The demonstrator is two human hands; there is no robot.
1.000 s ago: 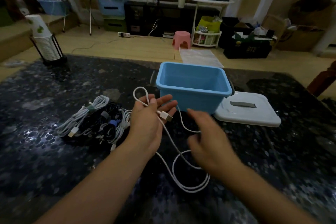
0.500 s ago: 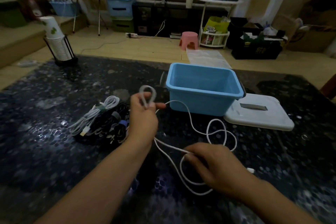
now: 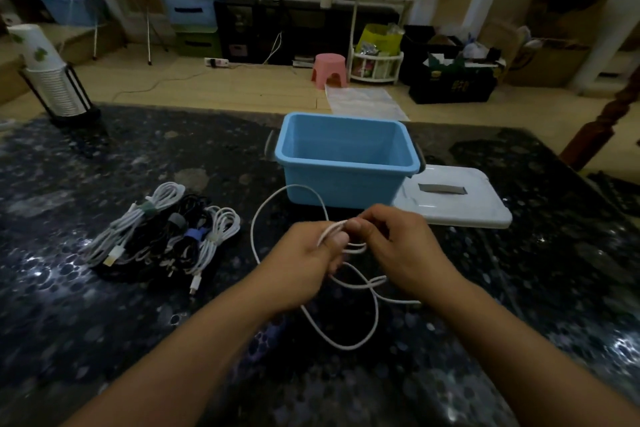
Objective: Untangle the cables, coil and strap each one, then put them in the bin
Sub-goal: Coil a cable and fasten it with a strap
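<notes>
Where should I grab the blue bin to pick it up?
Take the blue bin by its two short ends, one hand coming in from each side. A dark handle sticks out under the rim at the left end, and another seems to at the right, so fingers could probably hook under them.

Two bare forearms, no sleeves, left hand [image 3: 308, 262], right hand [image 3: 403, 250], no rings or watch

Far centre: blue bin [image 3: 346, 180] is standing open-topped, blocking the way straight ahead.
Right of bin: white lid [image 3: 460, 204] is lying flat, touching the bin's base.
Left side: bundled cables [image 3: 162, 236] are taking up a patch of the counter [image 3: 554, 288].
Far left corner: cup rack [image 3: 52, 80] is standing upright.
Near centre: loose white cable [image 3: 277, 198] is looping over the counter.
</notes>
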